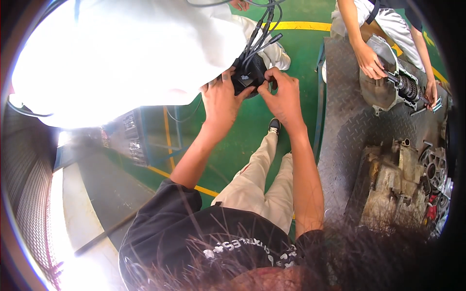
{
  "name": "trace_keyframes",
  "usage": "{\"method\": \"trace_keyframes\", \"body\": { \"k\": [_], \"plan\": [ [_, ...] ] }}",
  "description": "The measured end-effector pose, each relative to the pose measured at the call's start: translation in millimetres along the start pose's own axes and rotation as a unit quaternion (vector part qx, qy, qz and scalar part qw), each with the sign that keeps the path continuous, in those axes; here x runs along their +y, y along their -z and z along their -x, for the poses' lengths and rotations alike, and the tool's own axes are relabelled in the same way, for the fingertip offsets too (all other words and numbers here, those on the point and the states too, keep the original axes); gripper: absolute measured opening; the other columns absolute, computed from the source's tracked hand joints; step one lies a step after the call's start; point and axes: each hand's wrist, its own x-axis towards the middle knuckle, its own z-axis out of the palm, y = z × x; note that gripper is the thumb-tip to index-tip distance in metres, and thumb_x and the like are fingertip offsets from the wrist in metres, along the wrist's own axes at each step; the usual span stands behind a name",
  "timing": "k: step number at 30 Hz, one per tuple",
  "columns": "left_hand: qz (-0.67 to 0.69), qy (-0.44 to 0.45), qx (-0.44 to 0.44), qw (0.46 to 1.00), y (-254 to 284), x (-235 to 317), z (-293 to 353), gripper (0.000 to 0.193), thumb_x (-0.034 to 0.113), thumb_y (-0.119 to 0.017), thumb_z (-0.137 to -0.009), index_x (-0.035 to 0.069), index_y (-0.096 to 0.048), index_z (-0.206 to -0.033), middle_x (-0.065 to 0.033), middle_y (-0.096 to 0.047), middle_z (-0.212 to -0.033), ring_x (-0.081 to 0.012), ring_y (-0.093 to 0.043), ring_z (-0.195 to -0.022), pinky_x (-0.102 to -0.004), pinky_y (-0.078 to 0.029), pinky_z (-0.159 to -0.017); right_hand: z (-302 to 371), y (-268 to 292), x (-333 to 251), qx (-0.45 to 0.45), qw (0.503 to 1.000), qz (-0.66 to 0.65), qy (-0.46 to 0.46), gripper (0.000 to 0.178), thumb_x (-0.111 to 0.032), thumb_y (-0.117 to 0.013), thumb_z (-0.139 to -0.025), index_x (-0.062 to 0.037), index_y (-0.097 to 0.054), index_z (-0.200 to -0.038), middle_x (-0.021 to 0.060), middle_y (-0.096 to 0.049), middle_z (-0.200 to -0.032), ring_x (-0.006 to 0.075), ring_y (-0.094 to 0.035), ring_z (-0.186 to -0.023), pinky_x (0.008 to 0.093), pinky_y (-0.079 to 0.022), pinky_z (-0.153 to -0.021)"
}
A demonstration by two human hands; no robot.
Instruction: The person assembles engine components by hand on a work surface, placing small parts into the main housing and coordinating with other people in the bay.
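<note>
A black box-like device point(246, 81) with several black cables point(253, 46) rising from its top is between my two hands, against a person in a white shirt point(160, 48). My left hand point(221, 99) grips its left side, thumb on the near edge and fingers partly hidden behind it. On the opposite side, my right hand point(284, 94) has thumb and forefinger bent together at the device's right edge. Whatever small part lies between those fingertips is too hidden to make out.
At right, a metal-topped workbench point(340, 116) carries a gearbox housing point(381, 92), where another person's hands point(370, 60) hold a geared shaft point(407, 88). A dirty metal casting point(395, 184) lies nearer. The green floor point(303, 43) has yellow lines. Mesh point(31, 184) stands far left.
</note>
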Motion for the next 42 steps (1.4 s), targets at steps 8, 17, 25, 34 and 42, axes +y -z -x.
{"method": "trace_keyframes", "body": {
  "k": [8, 17, 25, 34, 42],
  "plan": [
    [0.091, 0.026, -0.031, 0.995, 3.6, -11.2, -1.0, 0.067, 0.040, -0.086, -0.065, 0.008, -0.059, -0.117, -0.0044, -0.072, -0.108, -0.0278, -0.062, -0.106, -0.0448, -0.039, -0.098, 5.4, 2.0, 6.6, -0.007, 0.999, 0.002, -0.039, 0.016, -0.015, -0.068, -0.077, -0.0069, -0.060, -0.088, 0.0075, -0.063, -0.074, 0.0274, -0.060, -0.074, 0.0386, -0.039, -0.082],
    [0.123, 0.041, 0.099, 0.987, -6.7, -41.4, 0.6, 0.062, 0.035, -0.089, -0.062, 0.003, -0.062, -0.107, -0.0089, -0.070, -0.105, -0.0301, -0.057, -0.107, -0.0426, -0.038, -0.102, -9.6, -15.9, 17.9, -0.011, 0.986, -0.107, -0.125, 0.018, -0.018, -0.069, -0.078, -0.0058, -0.062, -0.088, 0.0081, -0.064, -0.072, 0.0231, -0.061, -0.069, 0.0378, -0.039, -0.082],
    [0.472, 0.083, 0.068, 0.875, -21.8, -54.7, -19.7, 0.060, 0.010, -0.086, -0.073, 0.000, -0.048, -0.118, -0.0198, -0.070, -0.101, -0.0181, -0.068, -0.091, -0.0273, -0.057, -0.078, -21.0, -47.0, 27.0, 0.022, 0.992, -0.123, -0.024, 0.019, -0.015, -0.071, -0.077, -0.0015, -0.059, -0.084, 0.0063, -0.061, -0.066, 0.0193, -0.057, -0.058, 0.0320, -0.047, -0.064],
    [0.506, 0.078, 0.012, 0.859, -19.1, -59.3, -38.1, 0.061, 0.007, -0.085, -0.073, 0.002, -0.046, -0.120, -0.0180, -0.068, -0.105, -0.0179, -0.066, -0.095, -0.0278, -0.055, -0.083, -30.3, -59.6, 36.0, 0.047, 0.975, -0.214, -0.039, 0.018, -0.010, -0.070, -0.076, 0.0003, -0.058, -0.085, 0.0065, -0.058, -0.066, 0.0137, -0.046, -0.057, 0.0290, -0.043, -0.057],
    [0.168, -0.080, 0.177, 0.966, -49.5, -69.8, -13.0, 0.063, 0.020, -0.091, -0.059, 0.016, -0.057, -0.112, 0.0092, -0.071, -0.112, -0.0186, -0.052, -0.093, -0.0360, -0.035, -0.087, -24.9, -64.7, 29.1, 0.036, 0.989, -0.142, -0.004, 0.016, -0.009, -0.067, -0.081, 0.0015, -0.057, -0.087, 0.0098, -0.060, -0.069, 0.0179, -0.053, -0.059, 0.0323, -0.045, -0.058]
  ]
}}
